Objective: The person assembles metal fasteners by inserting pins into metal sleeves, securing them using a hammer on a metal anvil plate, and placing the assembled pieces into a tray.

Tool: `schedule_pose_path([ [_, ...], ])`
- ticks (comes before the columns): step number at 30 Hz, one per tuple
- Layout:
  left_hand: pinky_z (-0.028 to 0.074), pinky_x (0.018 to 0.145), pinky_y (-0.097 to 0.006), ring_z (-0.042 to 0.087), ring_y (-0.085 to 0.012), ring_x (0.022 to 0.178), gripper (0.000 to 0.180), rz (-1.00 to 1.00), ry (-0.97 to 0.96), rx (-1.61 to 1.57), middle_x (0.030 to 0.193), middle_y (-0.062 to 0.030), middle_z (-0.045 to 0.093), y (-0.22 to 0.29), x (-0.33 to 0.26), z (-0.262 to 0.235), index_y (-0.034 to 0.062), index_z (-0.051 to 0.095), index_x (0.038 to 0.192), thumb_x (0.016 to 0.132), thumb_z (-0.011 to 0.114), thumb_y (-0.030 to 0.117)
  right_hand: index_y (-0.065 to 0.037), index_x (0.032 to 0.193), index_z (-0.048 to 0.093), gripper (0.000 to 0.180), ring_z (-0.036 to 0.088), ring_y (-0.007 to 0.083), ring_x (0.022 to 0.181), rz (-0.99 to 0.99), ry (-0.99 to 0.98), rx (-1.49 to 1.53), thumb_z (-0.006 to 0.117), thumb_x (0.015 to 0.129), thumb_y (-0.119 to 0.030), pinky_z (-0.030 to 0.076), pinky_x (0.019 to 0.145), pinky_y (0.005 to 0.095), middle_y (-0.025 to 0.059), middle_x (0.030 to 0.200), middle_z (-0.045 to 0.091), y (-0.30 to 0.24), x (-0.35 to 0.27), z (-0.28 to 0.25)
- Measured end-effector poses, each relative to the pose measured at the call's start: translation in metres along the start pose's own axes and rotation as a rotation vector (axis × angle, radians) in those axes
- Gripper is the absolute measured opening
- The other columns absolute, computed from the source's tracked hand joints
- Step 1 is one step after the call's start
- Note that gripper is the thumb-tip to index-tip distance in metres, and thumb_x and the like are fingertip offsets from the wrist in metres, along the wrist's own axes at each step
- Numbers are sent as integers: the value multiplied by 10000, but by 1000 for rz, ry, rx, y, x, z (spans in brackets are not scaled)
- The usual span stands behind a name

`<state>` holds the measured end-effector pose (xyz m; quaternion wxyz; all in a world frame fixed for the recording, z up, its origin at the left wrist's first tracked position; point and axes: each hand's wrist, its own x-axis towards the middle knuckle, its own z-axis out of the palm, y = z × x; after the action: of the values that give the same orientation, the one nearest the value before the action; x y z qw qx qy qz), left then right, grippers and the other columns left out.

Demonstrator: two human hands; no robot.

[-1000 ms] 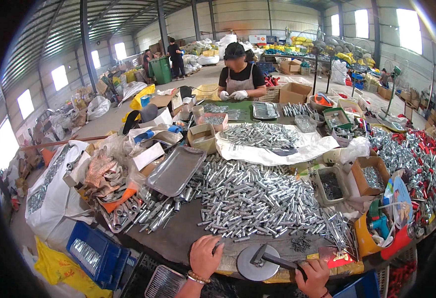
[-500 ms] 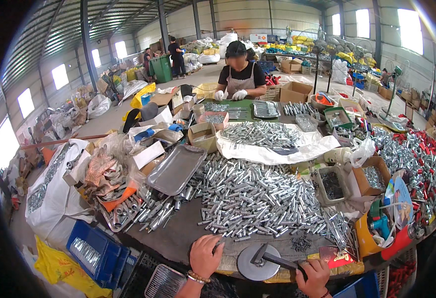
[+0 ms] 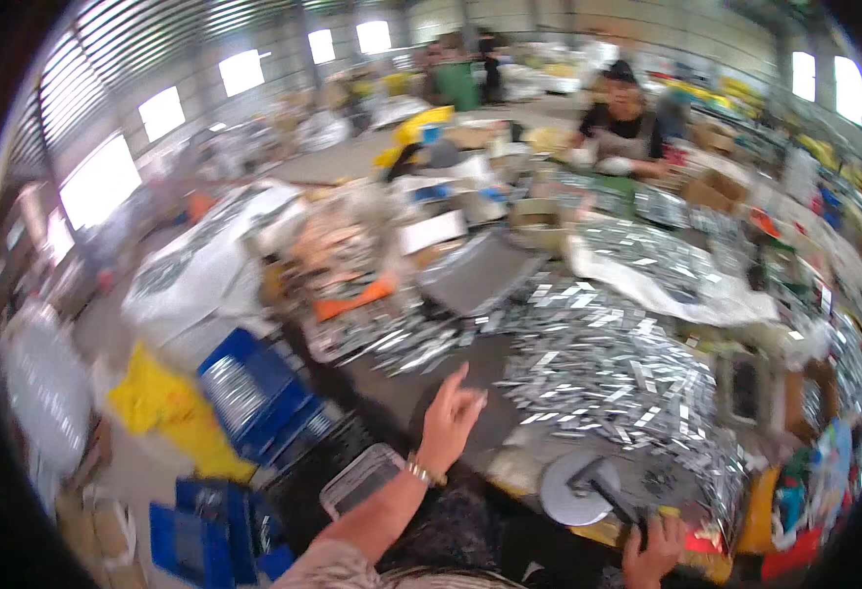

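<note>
One bare strip of table (image 3: 482, 361) lay left of the piled metal tubes (image 3: 598, 363), near the front edge. Left hand (image 3: 448, 420), blurred, was partly open above that edge, index finger extended. Right hand (image 3: 653, 550) gripped a hammer (image 3: 610, 499), its head on a round disc (image 3: 561, 503). Blue bins (image 3: 279, 388) stood lower left; a co-worker (image 3: 619, 128) faced across.

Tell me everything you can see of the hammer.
The hammer is dark, with a narrow head and a straight handle. Its head appears to rest on the round grey disc, and the handle slants toward the picture's lower right, where the right hand grips its end. The head looks like metal, but motion blur hides its finish and exact shape.
</note>
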<state>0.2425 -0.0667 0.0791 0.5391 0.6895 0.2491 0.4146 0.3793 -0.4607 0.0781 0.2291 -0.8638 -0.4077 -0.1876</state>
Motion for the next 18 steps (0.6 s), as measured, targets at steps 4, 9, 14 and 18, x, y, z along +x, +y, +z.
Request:
schedule_pose_path([
  [4,544,570,-268,662,-130,662,757,-78,360,66,879,-81,705,49,49,-137,82,227,1639,1011,644,145,-47,1102,744,310,646,413,1084,13,34,-16,691,968,-321,491,986,524,181,1155,701,0,-2,-5],
  [9,491,464,-268,605,-131,559,797,-55,741,106,855,-128,731,109,80,-317,170,78,1677,1045,564,160,-52,1094,750,298,635,395,1084,-44,30,-29,708,943,-305,501,947,516,161,1170,691,1,-3,2],
  [14,510,609,-228,598,-67,705,494,-85,421,175,892,-32,718,98,81,-270,102,501,1518,1073,598,293,-19,1092,711,332,575,455,1045,40,-1,15,717,856,-252,484,901,549,216,1124,630,-1,2,3],
  [18,521,653,-228,642,-79,758,340,-202,-109,297,914,-33,719,80,69,-137,112,672,1353,1046,643,256,-61,1049,730,296,597,397,985,42,27,83,756,822,-249,490,859,500,164,1066,656,-4,19,9],
])
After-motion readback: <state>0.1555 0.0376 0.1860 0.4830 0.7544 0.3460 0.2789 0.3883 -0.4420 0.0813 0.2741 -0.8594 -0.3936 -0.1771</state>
